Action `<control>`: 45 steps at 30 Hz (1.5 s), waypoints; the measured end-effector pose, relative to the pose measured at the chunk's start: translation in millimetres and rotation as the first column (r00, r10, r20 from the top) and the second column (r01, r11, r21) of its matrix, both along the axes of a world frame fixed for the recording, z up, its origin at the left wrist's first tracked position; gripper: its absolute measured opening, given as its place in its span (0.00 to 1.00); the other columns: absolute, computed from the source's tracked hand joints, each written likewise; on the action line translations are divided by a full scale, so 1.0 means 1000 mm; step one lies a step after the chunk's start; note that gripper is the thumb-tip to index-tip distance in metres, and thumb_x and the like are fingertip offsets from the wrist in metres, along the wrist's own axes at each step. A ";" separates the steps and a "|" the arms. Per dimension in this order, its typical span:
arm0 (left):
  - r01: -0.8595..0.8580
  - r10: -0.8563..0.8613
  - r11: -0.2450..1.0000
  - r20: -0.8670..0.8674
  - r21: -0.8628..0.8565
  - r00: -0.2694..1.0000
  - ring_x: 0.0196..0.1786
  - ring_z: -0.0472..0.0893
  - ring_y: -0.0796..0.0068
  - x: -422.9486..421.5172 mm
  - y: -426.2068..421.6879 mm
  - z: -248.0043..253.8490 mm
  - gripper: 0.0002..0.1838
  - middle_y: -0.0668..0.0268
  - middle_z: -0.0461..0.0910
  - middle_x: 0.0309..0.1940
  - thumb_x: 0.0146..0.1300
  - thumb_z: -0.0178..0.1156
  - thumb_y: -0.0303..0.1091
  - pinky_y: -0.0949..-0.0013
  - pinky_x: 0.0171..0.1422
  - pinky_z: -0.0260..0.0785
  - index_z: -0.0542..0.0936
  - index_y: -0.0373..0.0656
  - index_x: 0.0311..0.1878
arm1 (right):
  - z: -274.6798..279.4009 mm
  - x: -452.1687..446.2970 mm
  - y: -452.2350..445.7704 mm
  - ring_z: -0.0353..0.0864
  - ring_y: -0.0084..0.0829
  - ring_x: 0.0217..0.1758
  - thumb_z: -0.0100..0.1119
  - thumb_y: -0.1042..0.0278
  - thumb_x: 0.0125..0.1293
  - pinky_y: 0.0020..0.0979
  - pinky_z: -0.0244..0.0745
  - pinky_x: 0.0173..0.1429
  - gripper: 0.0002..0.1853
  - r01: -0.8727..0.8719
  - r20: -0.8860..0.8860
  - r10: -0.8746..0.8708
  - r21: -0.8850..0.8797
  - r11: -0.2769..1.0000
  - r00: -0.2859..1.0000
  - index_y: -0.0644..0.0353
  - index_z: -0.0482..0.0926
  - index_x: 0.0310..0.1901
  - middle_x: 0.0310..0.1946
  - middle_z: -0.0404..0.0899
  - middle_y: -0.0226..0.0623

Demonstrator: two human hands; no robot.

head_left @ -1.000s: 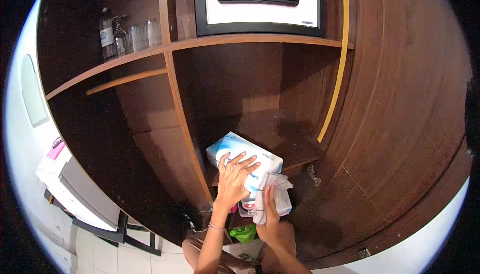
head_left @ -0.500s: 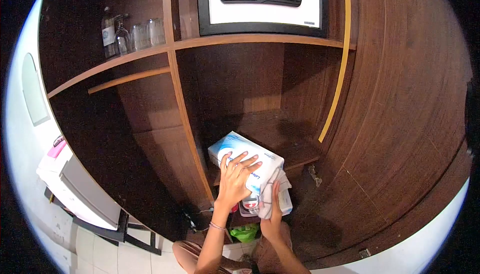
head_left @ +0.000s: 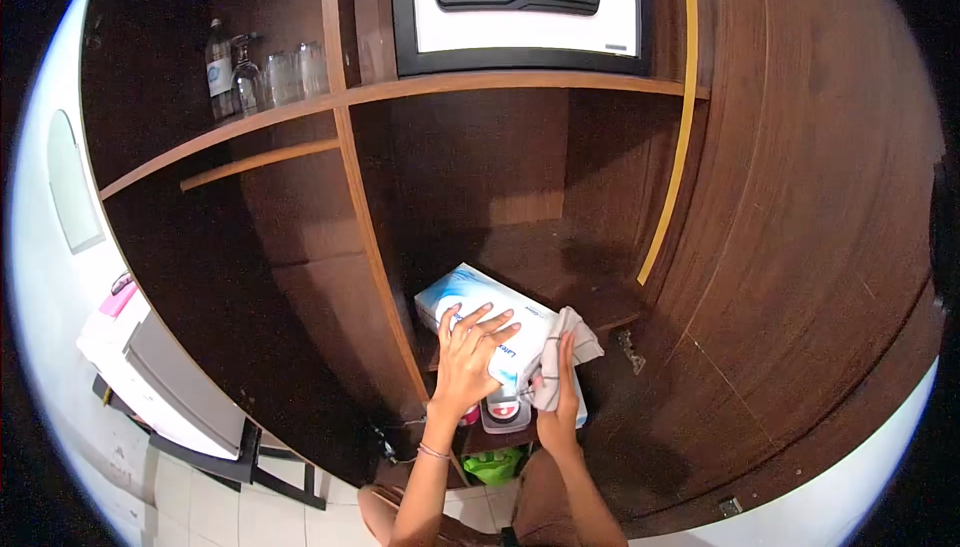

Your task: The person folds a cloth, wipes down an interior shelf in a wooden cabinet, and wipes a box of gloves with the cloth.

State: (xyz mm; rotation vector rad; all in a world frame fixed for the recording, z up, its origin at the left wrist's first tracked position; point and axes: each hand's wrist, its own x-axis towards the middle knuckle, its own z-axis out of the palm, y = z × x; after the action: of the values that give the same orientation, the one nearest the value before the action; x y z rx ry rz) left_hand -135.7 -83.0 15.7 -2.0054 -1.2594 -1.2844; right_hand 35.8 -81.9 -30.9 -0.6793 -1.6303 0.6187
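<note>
A white and blue box marked "Latex" (head_left: 525, 313) lies at an angle at the front of the lower compartment. My left hand (head_left: 467, 355) lies flat on its top, fingers spread. In my right hand (head_left: 562, 402) is a pale striped cloth (head_left: 572, 332), bunched up and pressed to the box's right end. Beneath the hands, a clear container with a red and white label (head_left: 505, 414) shows in part. A white and blue item under the cloth is mostly hidden.
A safe with a keypad (head_left: 520, 42) stands on the shelf above. Drinking glasses (head_left: 285, 75) and a bottle (head_left: 219, 77) are at upper left. A green bag (head_left: 492, 466) sits low by my knees. A small white fridge (head_left: 180, 387) stands at left.
My right hand has moved the cloth up and to the right along the end of the box, uncovering more of the container below. My left hand has stayed on the box.
</note>
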 end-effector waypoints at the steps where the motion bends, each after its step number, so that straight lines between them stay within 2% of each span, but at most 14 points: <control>1: -0.007 0.007 1.000 -0.008 0.003 1.000 0.72 0.74 0.62 -0.001 0.001 0.000 0.28 0.71 0.83 0.65 0.50 0.73 0.35 0.41 0.83 0.50 0.84 0.53 0.59 | -0.004 -0.001 -0.003 0.43 0.47 0.89 0.53 0.71 0.78 0.42 0.47 0.86 0.37 0.002 -0.003 -0.002 0.003 1.000 1.000 0.60 0.51 0.84 0.86 0.43 0.52; 9: -0.002 0.002 1.000 0.001 0.008 1.000 0.72 0.75 0.62 -0.001 0.002 -0.002 0.28 0.72 0.83 0.64 0.51 0.73 0.34 0.42 0.83 0.50 0.84 0.54 0.59 | -0.013 -0.005 -0.049 0.44 0.52 0.88 0.52 0.71 0.78 0.45 0.49 0.85 0.36 -0.082 -0.024 0.080 -0.079 0.994 0.996 0.64 0.52 0.83 0.85 0.44 0.58; 12: -0.004 0.004 1.000 -0.006 0.019 1.000 0.72 0.75 0.62 -0.001 0.005 -0.003 0.27 0.73 0.83 0.64 0.51 0.73 0.34 0.42 0.83 0.50 0.85 0.54 0.58 | -0.011 -0.003 -0.051 0.43 0.53 0.88 0.52 0.77 0.75 0.45 0.46 0.86 0.38 -0.120 0.094 0.118 0.015 0.993 0.989 0.62 0.52 0.84 0.85 0.42 0.58; 16: -0.008 0.008 1.000 -0.006 0.023 1.000 0.71 0.75 0.63 -0.001 0.003 -0.001 0.25 0.73 0.83 0.64 0.53 0.72 0.35 0.42 0.83 0.50 0.85 0.54 0.57 | 0.006 -0.004 -0.034 0.43 0.49 0.89 0.53 0.72 0.77 0.44 0.44 0.86 0.37 -0.055 0.026 0.055 0.000 0.999 0.998 0.64 0.51 0.83 0.86 0.43 0.56; 17: -0.015 0.015 1.000 -0.007 0.023 1.000 0.71 0.75 0.63 -0.001 0.003 -0.002 0.25 0.73 0.83 0.64 0.53 0.72 0.35 0.42 0.83 0.50 0.85 0.54 0.57 | 0.002 -0.004 -0.028 0.43 0.52 0.88 0.51 0.72 0.78 0.45 0.48 0.85 0.37 -0.007 0.029 0.008 -0.031 0.999 1.000 0.60 0.51 0.84 0.86 0.43 0.55; 19: -0.034 0.036 0.998 -0.044 0.046 0.998 0.72 0.75 0.62 -0.002 0.004 -0.002 0.28 0.73 0.83 0.63 0.47 0.75 0.37 0.42 0.82 0.52 0.84 0.54 0.56 | -0.009 -0.005 -0.021 0.42 0.52 0.89 0.51 0.71 0.78 0.44 0.48 0.85 0.36 -0.053 -0.066 0.047 -0.082 0.995 0.997 0.61 0.51 0.84 0.86 0.43 0.56; 24: -0.034 0.034 0.999 -0.036 0.016 0.999 0.72 0.75 0.62 -0.002 0.002 -0.002 0.27 0.73 0.83 0.63 0.48 0.75 0.38 0.41 0.83 0.51 0.84 0.54 0.56 | -0.014 -0.008 -0.043 0.44 0.55 0.88 0.52 0.75 0.76 0.45 0.49 0.85 0.37 -0.040 0.003 0.040 -0.041 0.998 0.999 0.62 0.51 0.84 0.85 0.43 0.59; 26: -0.004 0.004 1.000 -0.004 -0.006 1.000 0.72 0.74 0.63 -0.001 0.002 -0.001 0.29 0.74 0.82 0.65 0.48 0.71 0.29 0.41 0.84 0.49 0.84 0.55 0.59 | -0.008 -0.006 -0.053 0.46 0.58 0.87 0.53 0.78 0.74 0.46 0.50 0.85 0.37 -0.050 0.084 0.050 0.008 0.999 0.995 0.63 0.53 0.83 0.85 0.44 0.62; 31: 0.000 0.000 1.000 -0.005 -0.006 1.000 0.72 0.74 0.63 -0.002 0.002 -0.002 0.30 0.74 0.82 0.65 0.48 0.69 0.27 0.40 0.84 0.49 0.84 0.54 0.59 | 0.003 -0.005 -0.043 0.47 0.56 0.87 0.53 0.78 0.73 0.46 0.52 0.84 0.38 -0.052 0.105 0.042 0.094 0.994 0.994 0.61 0.55 0.83 0.85 0.44 0.58; 33: -0.049 0.051 0.998 -0.062 0.033 0.997 0.71 0.76 0.61 -0.003 0.005 -0.003 0.28 0.71 0.83 0.63 0.49 0.76 0.39 0.41 0.82 0.52 0.84 0.54 0.57 | 0.012 -0.002 -0.034 0.44 0.53 0.88 0.51 0.71 0.79 0.45 0.48 0.85 0.35 -0.051 0.080 0.049 0.020 0.998 0.996 0.63 0.53 0.83 0.85 0.43 0.58; 34: -0.048 0.051 0.998 -0.065 0.044 0.997 0.71 0.76 0.61 -0.003 0.005 -0.002 0.29 0.71 0.83 0.63 0.48 0.76 0.41 0.41 0.83 0.51 0.84 0.54 0.57 | 0.011 -0.002 -0.029 0.47 0.51 0.88 0.53 0.72 0.76 0.43 0.50 0.85 0.37 -0.037 0.040 0.037 0.002 0.999 0.998 0.57 0.54 0.84 0.86 0.45 0.52; 37: -0.011 0.011 1.000 0.000 -0.003 1.000 0.71 0.74 0.63 0.000 0.000 0.002 0.28 0.74 0.82 0.65 0.50 0.73 0.37 0.40 0.84 0.49 0.85 0.55 0.59 | 0.000 0.000 -0.021 0.46 0.50 0.88 0.55 0.73 0.75 0.43 0.51 0.85 0.39 -0.029 0.014 0.030 -0.069 0.997 0.999 0.58 0.53 0.84 0.86 0.44 0.53; 42: -0.022 0.022 1.000 -0.010 0.001 1.000 0.72 0.74 0.63 0.000 0.002 0.000 0.27 0.73 0.82 0.65 0.51 0.73 0.37 0.40 0.84 0.49 0.85 0.54 0.59 | -0.009 -0.002 -0.051 0.45 0.55 0.88 0.52 0.81 0.72 0.45 0.48 0.86 0.39 -0.075 0.080 0.076 -0.019 0.997 0.994 0.62 0.53 0.83 0.85 0.44 0.58; 45: -0.016 0.016 1.000 -0.006 -0.004 1.000 0.71 0.74 0.63 0.001 0.000 0.002 0.28 0.74 0.82 0.65 0.50 0.72 0.35 0.41 0.84 0.49 0.85 0.54 0.59 | -0.009 -0.003 -0.052 0.45 0.57 0.88 0.52 0.80 0.72 0.49 0.48 0.86 0.37 -0.099 0.100 0.093 0.062 0.993 0.991 0.62 0.57 0.82 0.85 0.44 0.59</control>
State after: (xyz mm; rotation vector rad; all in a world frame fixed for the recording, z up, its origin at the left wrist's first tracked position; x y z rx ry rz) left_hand -134.9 -83.1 17.6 -1.9966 -1.2734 -1.2679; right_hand 32.4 -133.9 -40.3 -0.5928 -1.7742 0.6058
